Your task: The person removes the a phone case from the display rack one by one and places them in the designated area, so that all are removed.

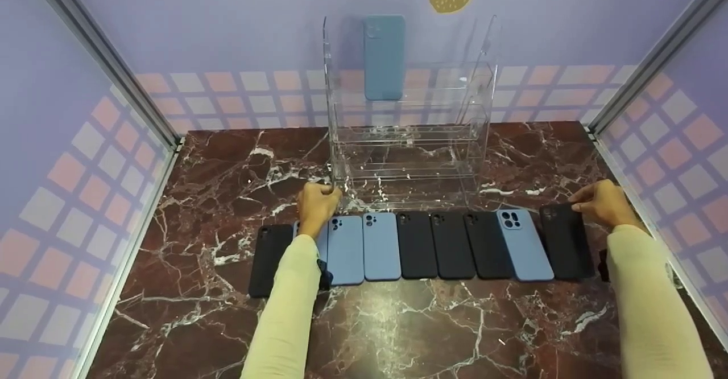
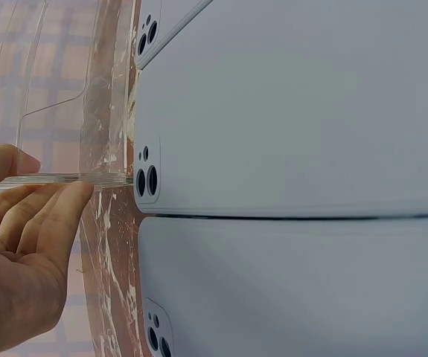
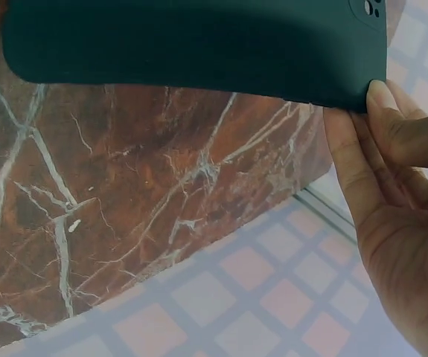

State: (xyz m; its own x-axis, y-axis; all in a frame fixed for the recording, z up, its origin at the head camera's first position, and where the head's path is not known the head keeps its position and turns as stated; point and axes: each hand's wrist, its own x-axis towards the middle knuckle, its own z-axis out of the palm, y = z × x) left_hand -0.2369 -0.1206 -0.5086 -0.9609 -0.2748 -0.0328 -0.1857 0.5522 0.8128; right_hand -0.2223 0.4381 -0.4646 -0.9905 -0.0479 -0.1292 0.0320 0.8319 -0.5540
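My left hand [image 1: 316, 207] pinches the front lower edge of a clear acrylic tiered stand [image 2: 57, 178], thumb on one side of the panel and fingers on the other. My right hand [image 1: 606, 204] has the top corner of a black phone case [image 1: 566, 248] between thumb and fingers, at the right end of a row of cases. That corner appears lifted in the right wrist view, where the dark case [image 3: 191, 44] bends slightly. High on the stand, a light blue phone case [image 1: 384, 57] stands upright.
Several cases lie side by side before the stand, including blue ones [image 1: 382, 248], black ones [image 1: 453, 247] and a blue one with a larger camera panel [image 1: 526, 248]. Another black case [image 1: 269, 260] lies at the left end. Patterned walls [image 1: 85, 157] enclose the marbled tabletop [image 1: 421, 328].
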